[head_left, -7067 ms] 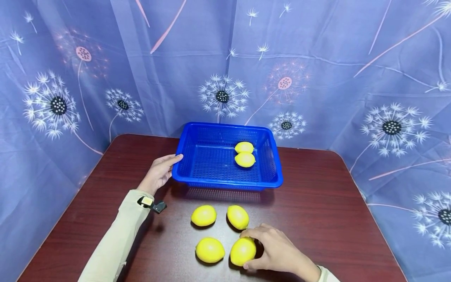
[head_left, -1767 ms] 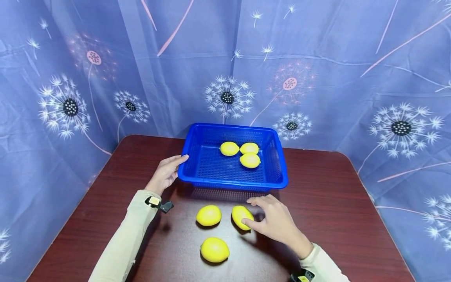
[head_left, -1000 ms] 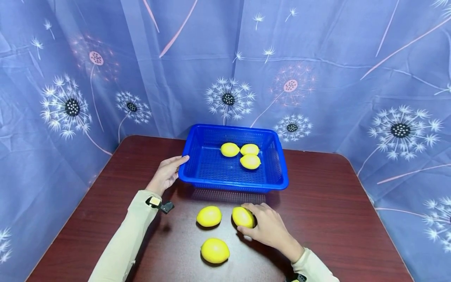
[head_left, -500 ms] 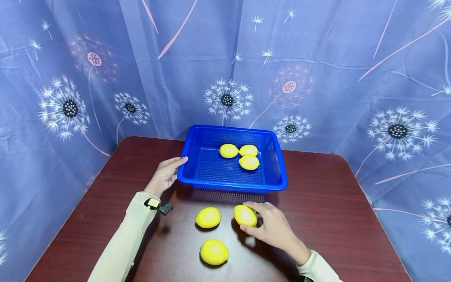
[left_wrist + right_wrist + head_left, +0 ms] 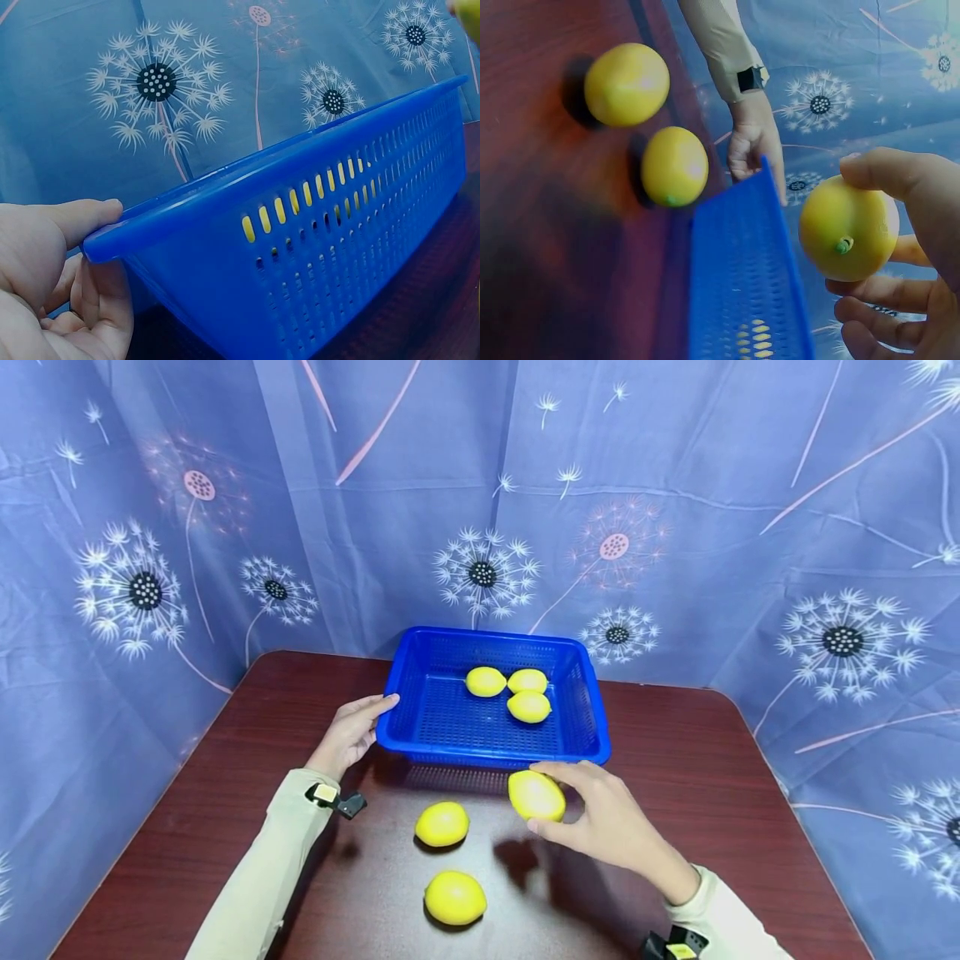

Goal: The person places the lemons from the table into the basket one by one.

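Observation:
My right hand (image 5: 611, 814) grips a yellow lemon (image 5: 537, 796) between thumb and fingers, raised over the table just in front of the blue plastic basket (image 5: 480, 750). In the right wrist view the held lemon (image 5: 847, 229) shows its small green stem end toward the camera. At the basket's left end, my left hand (image 5: 351, 733) holds the rim, thumb on top and the other fingers curled beneath, as the left wrist view shows. Inside the basket three lemons (image 5: 529, 707) lie together toward the right. Two more lemons (image 5: 442, 824) rest on the table, one behind the other.
The dark reddish-brown wooden table (image 5: 712, 827) extends to both sides of the basket. A blue curtain (image 5: 360, 527) printed with dandelions hangs behind and along the sides. Each wrist wears a small black camera strap (image 5: 335, 798).
A third lemon has come into the basket since the earliest frame. My right hand has gripped another lemon and lifted it off the table toward the basket. The left hand stays on the rim.

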Motion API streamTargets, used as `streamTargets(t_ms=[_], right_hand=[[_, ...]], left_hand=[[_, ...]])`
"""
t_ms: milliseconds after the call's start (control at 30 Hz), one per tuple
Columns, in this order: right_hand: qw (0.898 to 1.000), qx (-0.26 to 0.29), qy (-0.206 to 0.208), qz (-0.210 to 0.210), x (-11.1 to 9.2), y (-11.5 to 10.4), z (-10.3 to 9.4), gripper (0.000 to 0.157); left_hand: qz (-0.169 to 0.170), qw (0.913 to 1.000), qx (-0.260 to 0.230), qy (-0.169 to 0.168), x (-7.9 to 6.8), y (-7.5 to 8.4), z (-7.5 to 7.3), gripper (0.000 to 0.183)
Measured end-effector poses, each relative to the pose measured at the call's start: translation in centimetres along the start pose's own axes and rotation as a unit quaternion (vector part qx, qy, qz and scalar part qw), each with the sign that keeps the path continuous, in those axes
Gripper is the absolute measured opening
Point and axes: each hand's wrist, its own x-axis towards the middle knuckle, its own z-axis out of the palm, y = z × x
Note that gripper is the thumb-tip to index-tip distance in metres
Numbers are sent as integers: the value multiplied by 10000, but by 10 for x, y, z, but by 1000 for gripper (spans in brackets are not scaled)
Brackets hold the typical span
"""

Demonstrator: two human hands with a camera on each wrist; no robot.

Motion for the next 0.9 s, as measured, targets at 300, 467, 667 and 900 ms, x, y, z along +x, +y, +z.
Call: streamTargets(t_ms=[300, 467, 667, 900], right_hand=[[9990, 181, -331, -241, 29, 7, -32, 62], [9970, 410, -580, -295, 50, 21, -40, 59], [9943, 414, -907, -368, 77, 38, -47, 59], [9885, 384, -1386, -465, 110, 53, -49, 61]], left_hand=[[-44, 9999, 149, 19, -1, 1, 0, 16], [-35, 9998, 171, 28, -2, 1, -1, 21], [-51, 9996, 267, 14, -2, 1, -3, 24], [-56, 9999, 93, -47, -2, 0, -2, 14]])
